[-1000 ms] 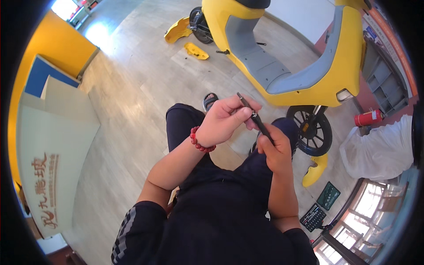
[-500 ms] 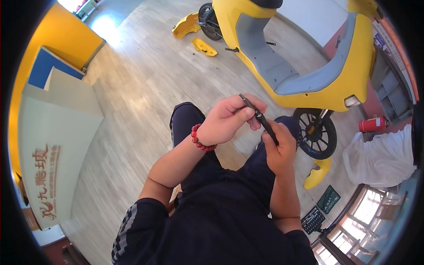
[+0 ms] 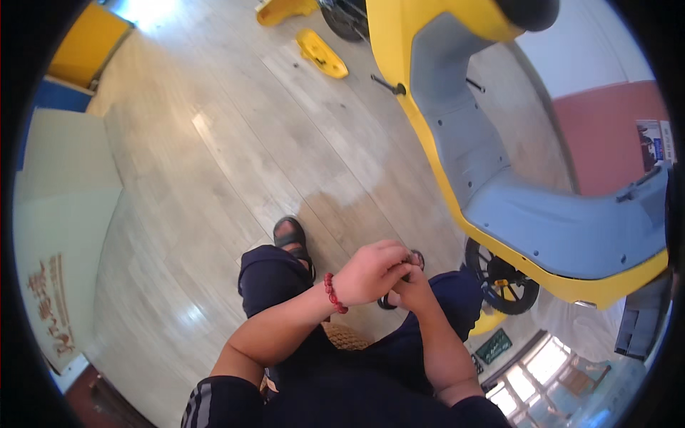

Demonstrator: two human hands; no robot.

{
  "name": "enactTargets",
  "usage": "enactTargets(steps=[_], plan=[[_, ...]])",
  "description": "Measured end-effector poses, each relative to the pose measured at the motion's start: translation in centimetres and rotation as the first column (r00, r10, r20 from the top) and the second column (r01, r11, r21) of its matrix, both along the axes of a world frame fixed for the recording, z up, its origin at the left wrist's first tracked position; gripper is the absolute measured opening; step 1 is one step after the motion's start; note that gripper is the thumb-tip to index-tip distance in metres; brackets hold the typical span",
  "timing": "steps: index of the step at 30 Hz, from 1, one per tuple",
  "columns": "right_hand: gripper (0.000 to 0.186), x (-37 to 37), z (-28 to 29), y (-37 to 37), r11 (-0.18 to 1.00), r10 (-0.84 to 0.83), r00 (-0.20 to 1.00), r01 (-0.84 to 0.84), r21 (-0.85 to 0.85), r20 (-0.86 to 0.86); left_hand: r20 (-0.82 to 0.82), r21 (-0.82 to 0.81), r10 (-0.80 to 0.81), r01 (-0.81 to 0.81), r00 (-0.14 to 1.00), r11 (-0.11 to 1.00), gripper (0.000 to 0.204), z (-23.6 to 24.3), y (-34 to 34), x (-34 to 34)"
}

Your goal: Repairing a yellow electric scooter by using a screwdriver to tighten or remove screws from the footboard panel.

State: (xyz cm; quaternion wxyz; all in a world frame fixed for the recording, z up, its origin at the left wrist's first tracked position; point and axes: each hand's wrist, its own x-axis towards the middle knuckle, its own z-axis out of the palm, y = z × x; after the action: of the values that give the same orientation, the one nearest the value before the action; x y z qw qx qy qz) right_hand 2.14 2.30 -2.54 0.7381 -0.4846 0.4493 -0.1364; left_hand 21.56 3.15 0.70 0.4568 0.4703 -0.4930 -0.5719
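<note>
My left hand [image 3: 367, 274], with red beads [image 3: 335, 292] at the wrist, and my right hand [image 3: 414, 289] meet above my knees, fingers curled around a slim dark tool [image 3: 408, 260], now mostly hidden by them. Just beyond them stands a yellow scooter with a grey footboard [image 3: 457, 121] and a lower grey panel [image 3: 542, 221]; its spoked front wheel [image 3: 499, 285] is beside my right knee.
Yellow body parts [image 3: 321, 53] lie on the wood floor [image 3: 193, 178] beyond the sandaled feet. A white counter [image 3: 64, 214] bounds the left side. At lower right are white sheeting [image 3: 585, 328] and a green mat [image 3: 492, 344].
The view has shifted, so the scooter looms larger and the feet show. My hands have drawn together and sit lower in the picture, covering most of the tool that was visible.
</note>
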Motion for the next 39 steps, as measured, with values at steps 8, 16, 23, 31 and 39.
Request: enactTargets(steps=[8,16,23,31,39], plan=[[0.026,3.0,-4.0,0.8,0.892,0.055,0.989,0.015,0.453,-0.141,0.186,0.247,-0.1,0.052,0.977,0.968,0.015,-4.4,0.0,2.8],[0.027,3.1,14.5,4.7,0.718,0.393,0.895,-0.157,0.679,-0.208,-0.467,0.7,0.11,0.291,0.877,0.652,0.026,5.3,11.7,5.3],[0.023,14.9,26.4,-0.4,0.792,0.274,0.961,-0.211,0.573,-0.024,-0.385,0.732,0.22,0.152,0.896,0.665,0.021,21.7,7.1,19.5],[0.02,21.6,33.4,-9.1,0.797,-0.085,0.924,-0.161,0.582,0.372,-0.162,0.532,0.178,-0.066,0.971,0.844,0.017,32.7,-5.8,25.2],[0.019,21.7,36.9,-23.7,0.873,0.123,0.895,-0.303,0.382,0.429,-0.021,0.522,0.287,-0.235,0.958,0.82,0.015,39.8,-17.2,23.9]])
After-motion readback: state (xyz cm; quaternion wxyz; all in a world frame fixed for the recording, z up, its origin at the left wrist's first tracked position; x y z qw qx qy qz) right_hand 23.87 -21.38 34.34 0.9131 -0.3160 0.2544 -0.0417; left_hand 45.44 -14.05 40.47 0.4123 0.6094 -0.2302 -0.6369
